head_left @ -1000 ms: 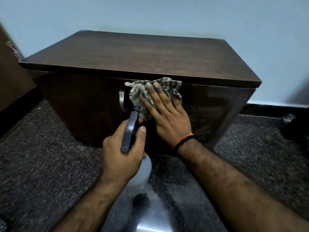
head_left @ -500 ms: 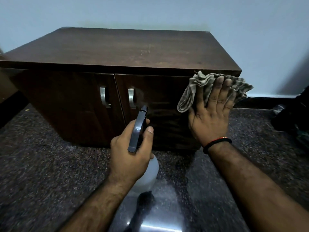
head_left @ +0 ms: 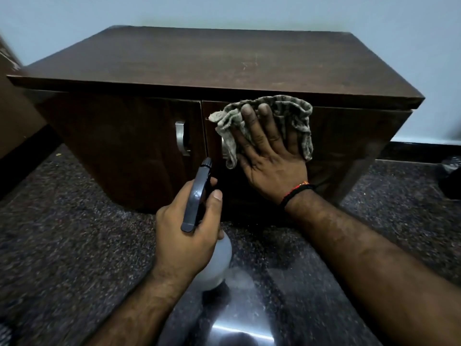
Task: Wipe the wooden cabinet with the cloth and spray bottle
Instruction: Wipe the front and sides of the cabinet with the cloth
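A low dark wooden cabinet (head_left: 199, 63) with two front doors stands against the wall. My right hand (head_left: 269, 153) lies flat, fingers spread, and presses a crumpled grey-green cloth (head_left: 291, 113) against the upper part of the right door, covering that door's handle. My left hand (head_left: 184, 233) grips a spray bottle (head_left: 197, 196) with a dark trigger head and a white body, its nozzle aimed at the cabinet front below the cloth. The left door's metal handle (head_left: 180, 138) is in plain sight.
The floor (head_left: 62, 233) is dark speckled stone with a glossy reflection near me. A pale wall rises behind the cabinet. Brown furniture (head_left: 10, 116) stands at the far left, and a dark object (head_left: 451, 176) lies on the floor at the far right.
My right hand slid the cloth from the right door's outer edge back leftward over its handle. The left hand keeps the spray bottle in about the same place.
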A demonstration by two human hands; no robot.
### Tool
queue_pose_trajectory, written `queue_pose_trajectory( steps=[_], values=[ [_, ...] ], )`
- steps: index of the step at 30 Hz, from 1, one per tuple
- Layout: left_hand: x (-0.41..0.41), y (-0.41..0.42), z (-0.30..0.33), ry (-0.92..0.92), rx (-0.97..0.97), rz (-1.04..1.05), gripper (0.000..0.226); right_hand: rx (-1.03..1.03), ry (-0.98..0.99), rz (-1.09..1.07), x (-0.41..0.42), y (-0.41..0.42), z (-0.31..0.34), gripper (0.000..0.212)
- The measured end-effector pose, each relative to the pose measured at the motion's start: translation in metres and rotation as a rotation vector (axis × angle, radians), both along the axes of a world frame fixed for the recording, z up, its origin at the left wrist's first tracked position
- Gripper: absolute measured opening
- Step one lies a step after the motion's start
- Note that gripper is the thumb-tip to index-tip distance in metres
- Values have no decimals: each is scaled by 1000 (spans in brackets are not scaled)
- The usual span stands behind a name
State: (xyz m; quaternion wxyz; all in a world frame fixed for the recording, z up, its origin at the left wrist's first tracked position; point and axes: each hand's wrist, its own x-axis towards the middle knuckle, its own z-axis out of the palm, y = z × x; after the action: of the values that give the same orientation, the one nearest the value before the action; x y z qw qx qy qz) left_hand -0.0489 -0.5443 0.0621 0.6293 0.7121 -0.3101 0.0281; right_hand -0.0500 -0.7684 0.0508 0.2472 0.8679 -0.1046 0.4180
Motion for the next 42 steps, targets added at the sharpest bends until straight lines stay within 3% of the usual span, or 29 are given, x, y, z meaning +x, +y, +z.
queue_pose_trajectory(
  steps=[9,19,24,34,42],
  values=[
    [-8,-19,-24,25,27,-7,22,-47,114,64,-31,-17,-49,59],
    [-44,-96,-27,18,-2,-127,27,129,-160,-53,-82,-79,-19,59],
    [-52,-110,-35,22,-12,-163,19,199,-276,-111,-80,-80,-31,60],
    [-48,-102,-77,106,38,-91,32,328,-196,-18,-88,-75,-141,58],
    [-42,-110,-94,121,66,-74,43,251,-97,-38,-96,-78,-196,51]
  ],
)
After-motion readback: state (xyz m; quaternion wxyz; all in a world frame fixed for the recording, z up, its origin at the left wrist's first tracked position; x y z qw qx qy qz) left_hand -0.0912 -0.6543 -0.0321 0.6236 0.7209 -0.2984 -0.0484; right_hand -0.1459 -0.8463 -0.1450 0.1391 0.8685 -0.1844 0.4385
